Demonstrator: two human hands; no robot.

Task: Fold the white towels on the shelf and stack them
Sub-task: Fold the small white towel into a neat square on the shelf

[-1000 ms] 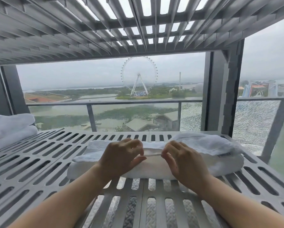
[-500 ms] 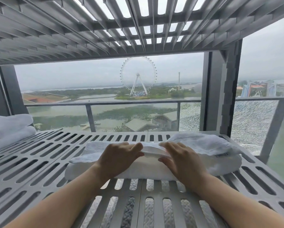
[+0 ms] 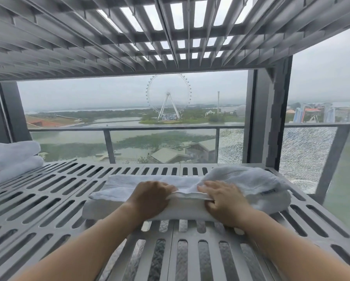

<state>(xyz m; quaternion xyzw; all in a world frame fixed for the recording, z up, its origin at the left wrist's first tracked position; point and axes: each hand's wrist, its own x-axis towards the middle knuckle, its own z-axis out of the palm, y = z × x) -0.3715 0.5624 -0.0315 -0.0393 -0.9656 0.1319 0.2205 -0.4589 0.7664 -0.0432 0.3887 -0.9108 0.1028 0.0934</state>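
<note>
A white towel point(image 3: 251, 185) lies across the grey slotted shelf point(image 3: 48, 199), folded into a long band with a bunched lump at its right end. My left hand point(image 3: 149, 197) and my right hand point(image 3: 222, 199) rest side by side on its middle. Both grip the towel's hemmed edge point(image 3: 190, 194), which runs between them. A stack of two folded white towels point(image 3: 10, 159) sits at the shelf's far left edge, well away from both hands.
Another slotted shelf point(image 3: 129, 37) hangs close overhead. Dark uprights point(image 3: 271, 118) stand at the back right and back left point(image 3: 12, 110). Behind the shelf is a glass balcony railing point(image 3: 160, 128) with an open view; a cracked pane point(image 3: 303, 155) is at the right.
Both hands have moved forward over the towel and apart along its edge, from pinching it near the front to gripping it further back. The towel's top layer has been carried away from me.
</note>
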